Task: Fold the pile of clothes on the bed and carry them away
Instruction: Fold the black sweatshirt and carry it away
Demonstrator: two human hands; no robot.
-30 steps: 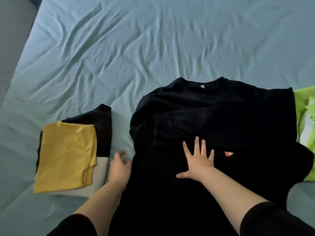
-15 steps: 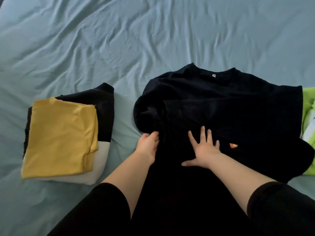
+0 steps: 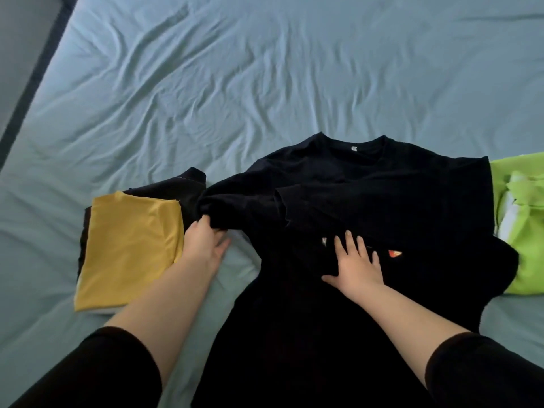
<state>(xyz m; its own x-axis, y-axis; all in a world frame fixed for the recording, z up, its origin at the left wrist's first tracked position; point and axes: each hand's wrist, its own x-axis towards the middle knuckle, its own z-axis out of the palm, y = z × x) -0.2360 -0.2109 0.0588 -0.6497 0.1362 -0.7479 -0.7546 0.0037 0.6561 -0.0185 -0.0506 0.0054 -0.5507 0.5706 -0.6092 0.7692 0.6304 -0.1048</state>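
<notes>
**figure: black t-shirt pinned and gripped on the bed**

head view, looking down. black t-shirt (image 3: 382, 195) spread on the wrinkled blue-grey bed sheet (image 3: 235, 83), collar toward the far side, hem toward the viewer. white neck label (image 3: 354, 147) showing inside the collar. left side of the shirt bunched and folded partway inward over the body. small red-orange logo (image 3: 395, 254) visible on the chest.

left hand (image 3: 203, 245): at the shirt's bunched left edge, fingers curled into the fabric and grasping it, fingertips hidden under the cloth, thumb out to the side above the sheet.

right hand (image 3: 357, 266): laid palm down on the middle of the shirt, fingers straight and spread, grasping nothing, just beside the logo.

both forearms bare, black sleeves (image 3: 88, 369) ending near the lower corners.

to the left, just beside the left hand: folded stack with a yellow garment (image 3: 129, 248) on top, a black folded garment (image 3: 179, 187) under it and right up against the shirt's bunched edge, and a pale layer (image 3: 97, 311) at the bottom.

to the right: lime-green garment (image 3: 524, 237) with white trim, unfolded, partly covered by the shirt's right side.

at the far left: dark bed edge (image 3: 35, 75) and grey floor (image 3: 17, 39).
</notes>
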